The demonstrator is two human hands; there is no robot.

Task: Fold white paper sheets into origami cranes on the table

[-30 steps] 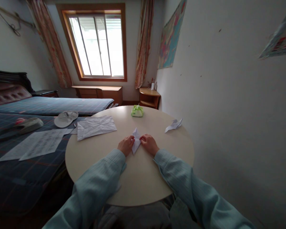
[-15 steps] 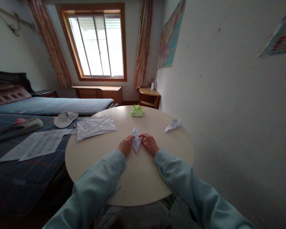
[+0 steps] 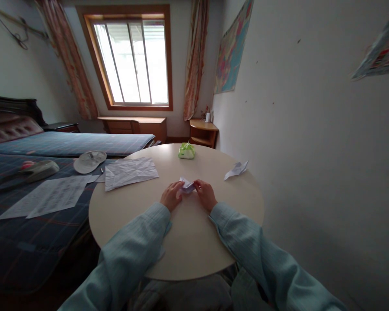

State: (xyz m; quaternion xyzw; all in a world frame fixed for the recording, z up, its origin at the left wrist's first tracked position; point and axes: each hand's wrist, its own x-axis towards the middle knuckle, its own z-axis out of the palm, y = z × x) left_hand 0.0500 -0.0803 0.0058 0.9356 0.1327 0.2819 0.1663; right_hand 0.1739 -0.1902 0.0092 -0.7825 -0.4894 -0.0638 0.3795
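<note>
A small piece of folded white paper (image 3: 187,186) is between my hands, over the middle of the round cream table (image 3: 188,242). My left hand (image 3: 172,196) is closed on its left end, the fingertips at the paper's edge. At the right end, my right hand (image 3: 205,195) pinches the paper between thumb and fingers. The paper looks short and wide, with a point showing at its upper left; fingertips hide parts of both ends. Farther right on the table lies another folded paper (image 3: 236,170) with raised points.
A creased white sheet (image 3: 131,172) lies at the table's left side. A green tissue pack (image 3: 186,150) stands near the far edge. On the bed (image 3: 52,242) at left are printed sheets (image 3: 55,196) and a white cap (image 3: 90,161). A wall (image 3: 311,172) rises on the right.
The folded paper was a long upright diamond pointing toward me; its lower point no longer shows and the paper is now short and wide. Both hands stay about where they were.
</note>
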